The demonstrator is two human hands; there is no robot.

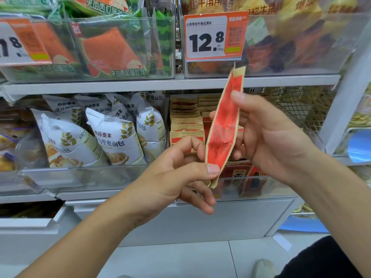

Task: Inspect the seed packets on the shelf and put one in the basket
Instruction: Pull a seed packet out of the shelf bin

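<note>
A red seed packet with tan edges is held up edge-on in front of the shelf, blurred by motion. My left hand pinches its lower end between thumb and forefinger. My right hand holds its middle, thumb on the near side and fingers behind. More tan and red seed packets are stacked in the clear bin on the lower shelf behind. No basket is in view.
White bread bags fill the bin to the left. Above, clear bins hold watermelon toast packs and a 12.8 price tag. A wire mesh rack is at right, white floor tiles below.
</note>
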